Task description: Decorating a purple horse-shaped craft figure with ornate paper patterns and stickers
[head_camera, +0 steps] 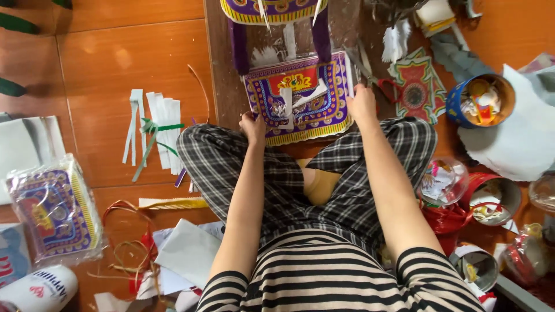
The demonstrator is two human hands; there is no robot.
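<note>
On the wooden board (222, 69): purple patterned paper panel (300, 95), left hand (253, 127) gripping its lower-left edge, right hand (361, 104) gripping its right edge.

It looked like a home craft workspace on the floor. The person sat cross-legged on orange-brown floor tiles (127, 63), ringed by paper strips (156, 130), scissors (370, 72), tins (483, 101) of scraps, ribbon (130, 254) and a packet (55, 211) of printed purple paper pieces.

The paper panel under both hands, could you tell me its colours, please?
Purple paper panel with red centre, yellow fringe; head view.
</note>
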